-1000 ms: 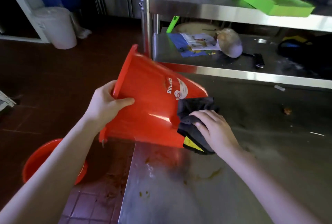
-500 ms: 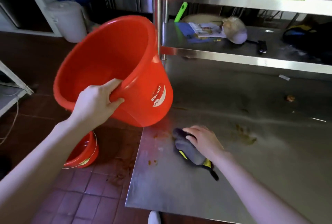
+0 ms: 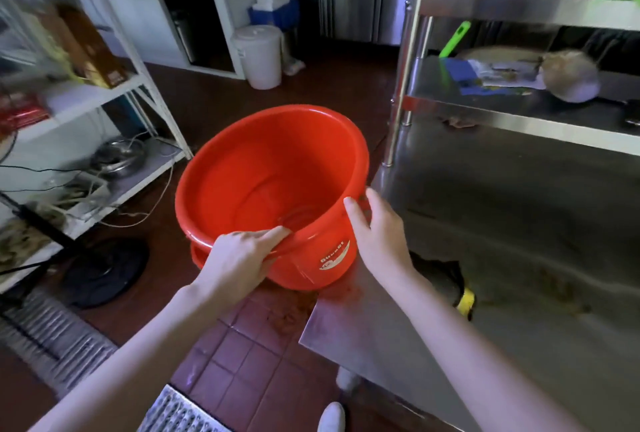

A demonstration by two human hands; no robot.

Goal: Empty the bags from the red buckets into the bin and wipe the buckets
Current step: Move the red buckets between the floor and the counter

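Head view: one red bucket [image 3: 270,186] sits upright, mouth up, axis near vertical with the opening tipped slightly toward the camera. It is nested in what looks like a second red bucket [image 3: 199,258], of which only a rim sliver shows below its left side; count two, second uncertain. The pair is over the red tile floor [image 3: 242,355], just beside the left edge of the steel table [image 3: 519,258]; whether they rest on the floor cannot be told. Interior appears empty. Left hand [image 3: 239,258] grips the near rim, fingers curled over the lip. Right hand [image 3: 377,234] is on the rim's right side, fingers extended along it, grasp loose or partial. One dark cloth [image 3: 446,279] with a yellow patch lies on the table near its left edge, partly behind the right forearm.
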